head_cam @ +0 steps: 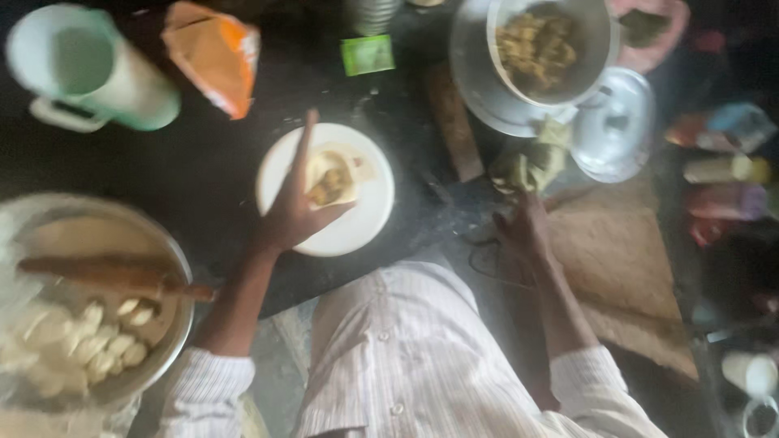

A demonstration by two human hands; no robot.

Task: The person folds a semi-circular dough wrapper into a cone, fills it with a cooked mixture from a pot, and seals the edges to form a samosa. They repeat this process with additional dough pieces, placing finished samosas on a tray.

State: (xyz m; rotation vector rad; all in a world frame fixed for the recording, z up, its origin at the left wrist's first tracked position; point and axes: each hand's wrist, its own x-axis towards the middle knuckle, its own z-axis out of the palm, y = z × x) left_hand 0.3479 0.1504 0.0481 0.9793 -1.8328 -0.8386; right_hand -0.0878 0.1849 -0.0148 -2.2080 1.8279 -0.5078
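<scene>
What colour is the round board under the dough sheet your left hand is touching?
White. The round board shows clearly in the head view, under the left hand and dough sheet.

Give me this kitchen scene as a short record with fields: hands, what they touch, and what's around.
left hand: on the white round board, at a dough sheet with filling
right hand: holds a greenish cloth
upper right: pot of filling, metal lid
lower left: metal bowl with dough pieces, rolling pin across it
upper left: pale green jug, orange packet
</scene>
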